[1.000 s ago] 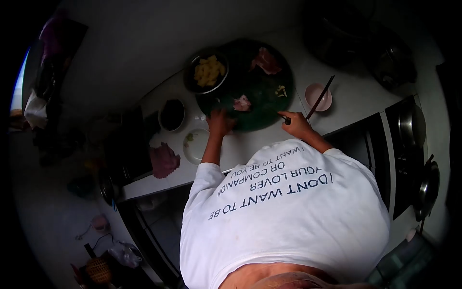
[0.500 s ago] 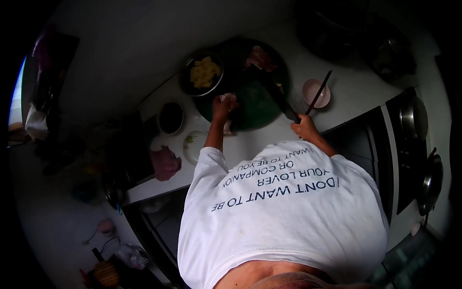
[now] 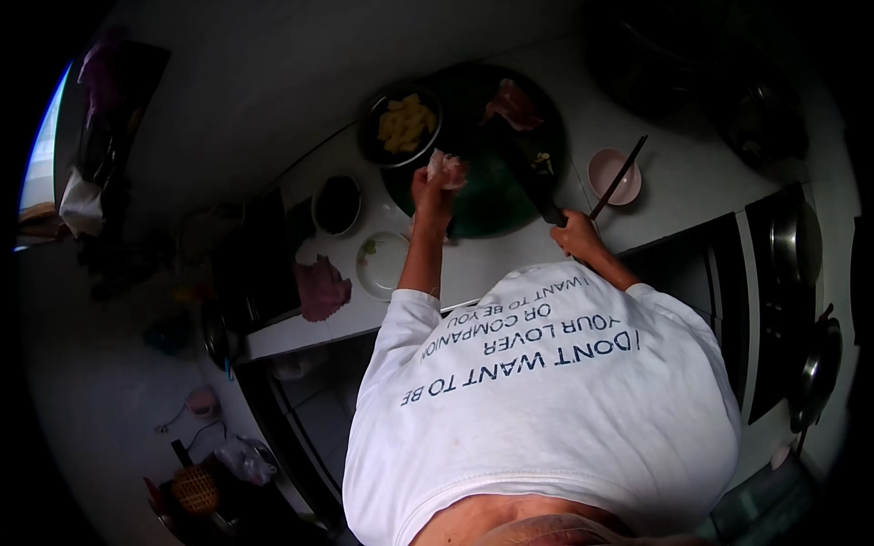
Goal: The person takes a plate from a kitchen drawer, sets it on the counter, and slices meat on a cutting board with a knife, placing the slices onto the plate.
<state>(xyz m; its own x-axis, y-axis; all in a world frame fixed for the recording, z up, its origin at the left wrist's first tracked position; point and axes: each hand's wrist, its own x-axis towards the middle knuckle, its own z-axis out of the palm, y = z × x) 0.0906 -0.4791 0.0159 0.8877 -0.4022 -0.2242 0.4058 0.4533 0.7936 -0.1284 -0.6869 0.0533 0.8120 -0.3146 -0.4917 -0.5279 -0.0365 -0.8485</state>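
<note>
My left hand (image 3: pixel 431 193) is closed around a pale pink piece of raw meat (image 3: pixel 447 170), held over the left part of the round green cutting board (image 3: pixel 487 205). In my right hand (image 3: pixel 577 235) is the handle of a knife (image 3: pixel 533 182), its dark, wide blade reaching up and left across the board. A larger slab of raw meat (image 3: pixel 514 105) lies near the board's far edge, just beyond the blade. Small yellowish bits (image 3: pixel 543 164) rest on the board to the right of the knife.
A bowl of yellow chunks (image 3: pixel 407 126) sits at the board's left edge. A pink bowl with chopsticks (image 3: pixel 614 177) stands to the right. On the left are a dark-filled bowl (image 3: pixel 337 206), a white plate (image 3: pixel 382 266) and a purple cloth (image 3: pixel 322 288). A stove (image 3: pixel 774 300) is at far right.
My left hand has turned and lifted the meat, so more of it shows. The knife has shifted slightly in my right hand's grip area. The whole view has moved a little.
</note>
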